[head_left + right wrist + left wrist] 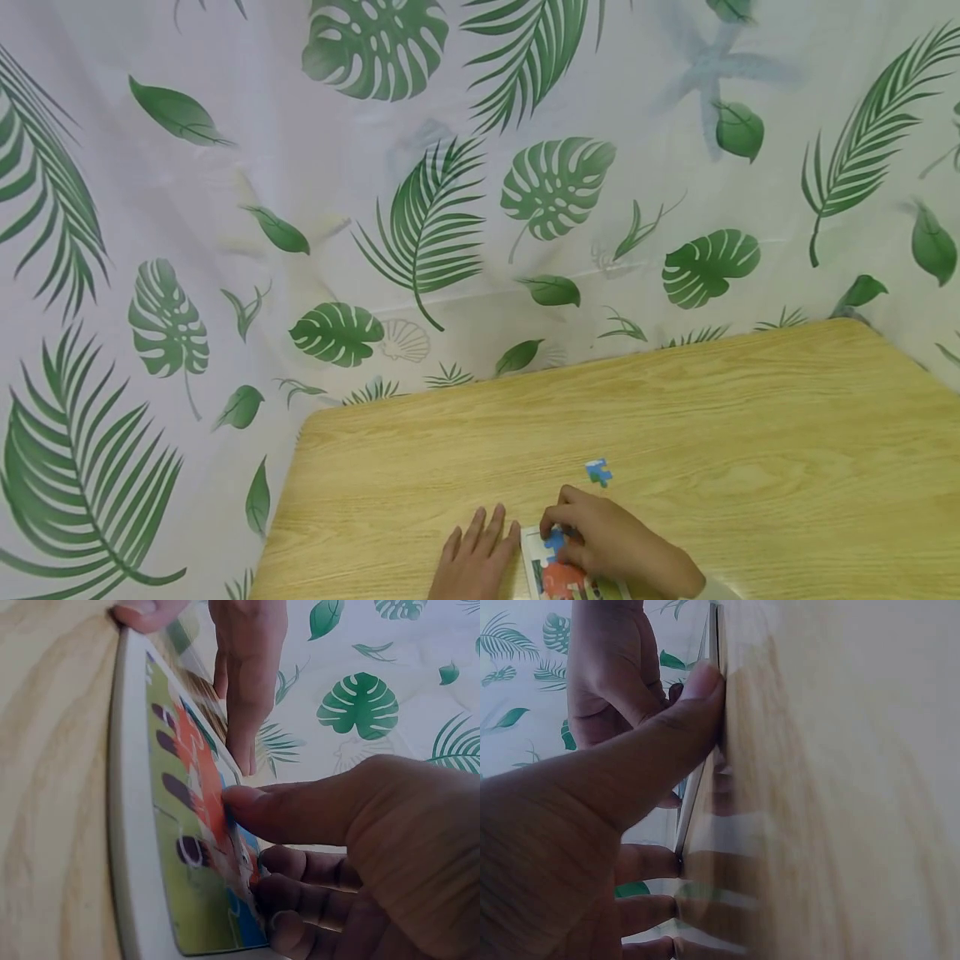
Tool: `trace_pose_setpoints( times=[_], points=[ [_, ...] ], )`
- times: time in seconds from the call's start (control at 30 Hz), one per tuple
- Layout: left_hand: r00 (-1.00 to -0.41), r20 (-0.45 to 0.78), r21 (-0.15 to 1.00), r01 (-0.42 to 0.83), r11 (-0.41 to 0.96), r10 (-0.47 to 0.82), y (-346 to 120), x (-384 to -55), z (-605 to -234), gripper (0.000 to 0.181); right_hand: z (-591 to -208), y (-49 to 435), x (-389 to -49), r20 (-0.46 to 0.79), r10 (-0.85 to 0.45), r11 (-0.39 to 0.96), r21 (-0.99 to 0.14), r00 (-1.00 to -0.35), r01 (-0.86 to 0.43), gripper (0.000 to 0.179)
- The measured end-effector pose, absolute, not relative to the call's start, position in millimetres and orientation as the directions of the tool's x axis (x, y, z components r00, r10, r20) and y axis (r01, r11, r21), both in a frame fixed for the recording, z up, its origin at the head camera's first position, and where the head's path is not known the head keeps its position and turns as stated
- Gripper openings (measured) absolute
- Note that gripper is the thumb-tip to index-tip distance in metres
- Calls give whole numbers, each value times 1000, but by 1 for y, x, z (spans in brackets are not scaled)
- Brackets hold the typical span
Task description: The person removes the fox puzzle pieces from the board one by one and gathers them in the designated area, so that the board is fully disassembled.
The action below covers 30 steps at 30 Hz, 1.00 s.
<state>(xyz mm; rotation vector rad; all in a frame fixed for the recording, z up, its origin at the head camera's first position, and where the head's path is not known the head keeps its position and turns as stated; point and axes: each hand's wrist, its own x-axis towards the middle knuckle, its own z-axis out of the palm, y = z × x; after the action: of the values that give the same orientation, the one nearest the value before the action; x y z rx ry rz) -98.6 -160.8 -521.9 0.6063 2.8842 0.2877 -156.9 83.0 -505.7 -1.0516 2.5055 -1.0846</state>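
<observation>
A small jigsaw puzzle in a white-edged tray (pixel 532 560) lies near the table's front, showing a red-orange animal picture. Over its upper part, my right hand (pixel 611 542) has its thumb and fingers curled about a blue puzzle piece (pixel 554 540). In the right wrist view the thumb (pixel 247 806) touches the orange picture, with the other fingers bent opposite it; they partly hide the piece. My left hand (pixel 474 560) rests with extended fingers on the table to the tray's left. Its thumb (pixel 697 686) touches the tray's edge in the left wrist view.
A loose blue, white and green puzzle piece (pixel 597 472) lies on the wood-grain table (pixel 750 433) beyond my right hand. Behind the table hangs a white curtain (pixel 465 358) printed with green leaves, close along its back and left edges.
</observation>
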Motion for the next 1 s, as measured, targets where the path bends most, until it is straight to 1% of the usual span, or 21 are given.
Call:
trace_pose_setpoints(
  times=[0.23,0.57,0.83,1.0],
  points=[
    [-902,-146,260,360,896,405,-161,-99,-523,106,-505,82,-155,100,-699,466,-687,-708,-558,16],
    [-902,-160,275,350,895,402,-161,-99,-521,105,-506,75,-149,114,-679,504,-646,-725,-573,16],
    [-903,-152,272,352,896,401,-161,-99,-521,105,-508,74,-149,116,-681,512,-630,-723,-584,20],
    [-905,-146,274,350,896,399,-161,-99,-522,104,-510,74,-150,140,-679,501,-630,-721,-593,24]
  ],
)
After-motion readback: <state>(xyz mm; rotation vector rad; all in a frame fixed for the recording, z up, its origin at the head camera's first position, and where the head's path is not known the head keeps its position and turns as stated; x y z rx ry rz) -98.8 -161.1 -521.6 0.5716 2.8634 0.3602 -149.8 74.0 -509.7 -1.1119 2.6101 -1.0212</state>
